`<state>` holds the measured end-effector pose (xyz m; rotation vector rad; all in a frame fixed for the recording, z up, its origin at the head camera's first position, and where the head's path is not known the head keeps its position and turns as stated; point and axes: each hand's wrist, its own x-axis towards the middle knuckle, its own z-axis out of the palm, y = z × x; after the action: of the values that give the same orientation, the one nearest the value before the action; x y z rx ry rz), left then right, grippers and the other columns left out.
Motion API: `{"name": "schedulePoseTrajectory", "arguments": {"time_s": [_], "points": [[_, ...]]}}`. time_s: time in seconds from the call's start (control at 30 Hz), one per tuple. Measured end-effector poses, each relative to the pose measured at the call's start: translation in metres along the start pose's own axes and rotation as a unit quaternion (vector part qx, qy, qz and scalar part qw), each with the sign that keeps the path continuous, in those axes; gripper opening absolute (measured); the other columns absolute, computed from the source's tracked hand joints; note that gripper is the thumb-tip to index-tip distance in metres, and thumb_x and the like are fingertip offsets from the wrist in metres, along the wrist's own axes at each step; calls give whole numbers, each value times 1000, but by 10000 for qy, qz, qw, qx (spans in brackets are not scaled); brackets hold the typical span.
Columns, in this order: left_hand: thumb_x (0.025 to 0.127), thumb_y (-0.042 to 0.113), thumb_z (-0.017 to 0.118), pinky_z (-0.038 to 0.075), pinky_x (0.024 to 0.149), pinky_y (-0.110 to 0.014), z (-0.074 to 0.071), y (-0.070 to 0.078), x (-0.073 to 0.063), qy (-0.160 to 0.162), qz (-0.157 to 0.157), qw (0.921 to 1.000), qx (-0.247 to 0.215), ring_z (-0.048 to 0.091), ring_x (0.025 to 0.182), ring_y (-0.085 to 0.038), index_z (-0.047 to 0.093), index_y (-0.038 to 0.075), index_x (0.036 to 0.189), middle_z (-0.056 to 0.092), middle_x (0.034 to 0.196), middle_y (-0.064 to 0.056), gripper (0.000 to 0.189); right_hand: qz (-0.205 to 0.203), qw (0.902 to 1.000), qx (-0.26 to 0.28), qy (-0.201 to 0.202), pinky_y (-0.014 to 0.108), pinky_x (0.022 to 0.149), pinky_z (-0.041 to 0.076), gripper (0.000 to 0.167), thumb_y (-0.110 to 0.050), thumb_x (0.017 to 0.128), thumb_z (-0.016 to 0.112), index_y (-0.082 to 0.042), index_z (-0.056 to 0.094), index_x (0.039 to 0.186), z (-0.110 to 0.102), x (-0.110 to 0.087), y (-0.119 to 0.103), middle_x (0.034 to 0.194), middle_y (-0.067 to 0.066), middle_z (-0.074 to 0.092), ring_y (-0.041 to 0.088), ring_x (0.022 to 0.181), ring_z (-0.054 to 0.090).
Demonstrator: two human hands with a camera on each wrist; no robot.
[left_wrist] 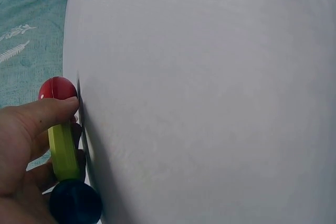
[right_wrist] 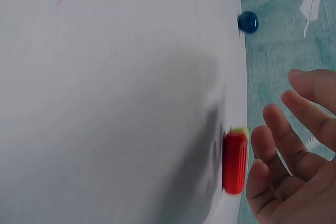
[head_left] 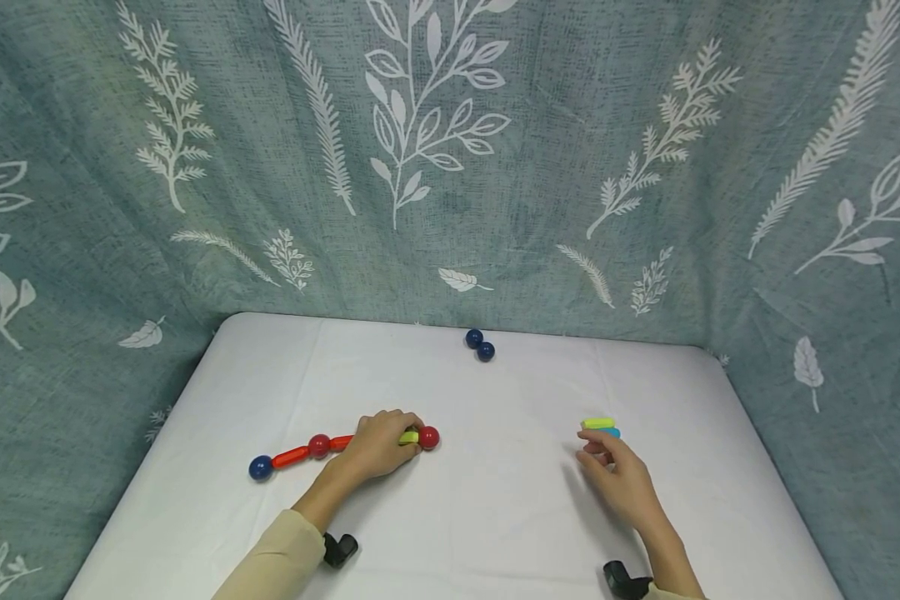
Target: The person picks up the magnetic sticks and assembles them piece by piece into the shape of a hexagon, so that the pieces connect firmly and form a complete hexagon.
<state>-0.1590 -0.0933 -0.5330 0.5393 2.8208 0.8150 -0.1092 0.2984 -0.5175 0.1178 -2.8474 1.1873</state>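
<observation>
In left hand point(head_left: 380, 444), rod point(left_wrist: 64, 153), red ball point(head_left: 429, 437) protruding

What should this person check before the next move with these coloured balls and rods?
1. Left hand grips the ball-and-rod chain: ok.
2. End red ball meets the chain's yellow-green rod: ok, touching.
3. Right hand free: ok, holding nothing.
4. Loose rods near the right hand: ok, a lime rod, blue rod and red rod.
5. Two loose dark blue balls beside a hand: not ok, they lie near the table's far edge.
6. Joins firm: cannot tell.
</observation>
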Motion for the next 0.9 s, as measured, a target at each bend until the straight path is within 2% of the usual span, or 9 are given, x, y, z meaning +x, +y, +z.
{"name": "schedulePoseTrajectory", "arguments": {"time_s": [0.23, 0.5, 0.9], "points": [[88, 24, 76, 40, 85, -48, 0, -1, 0, -2, -22, 10000, 0, 54, 93, -18, 70, 17, 119, 66, 105, 3, 32, 245, 9986, -424, 183, 38, 72, 45, 35, -18, 97, 68, -5, 61, 129, -17, 3, 19, 109, 17, 63, 26, 90, 58], [89, 24, 75, 39, 86, -49, -2, 1, -1, -48, -75, 10000, -33, 55, 95, -18, 70, 17, 119, 66, 106, 3, 31, 370, 9972, -586, 291, 34, 63, 38, 38, -9, 93, 69, 0, 60, 129, -21, 8, 35, 112, 28, 58, 25, 80, 45], [88, 24, 76, 39, 84, -47, -1, 1, 0, -31, -83, 9999, -63, 54, 93, -18, 70, 16, 118, 66, 105, 3, 31, 802, 9942, -710, -30, 37, 70, 42, 42, -15, 97, 65, -2, 55, 135, -18, 8, 41, 121, 30, 56, 31, 89, 51]]}}
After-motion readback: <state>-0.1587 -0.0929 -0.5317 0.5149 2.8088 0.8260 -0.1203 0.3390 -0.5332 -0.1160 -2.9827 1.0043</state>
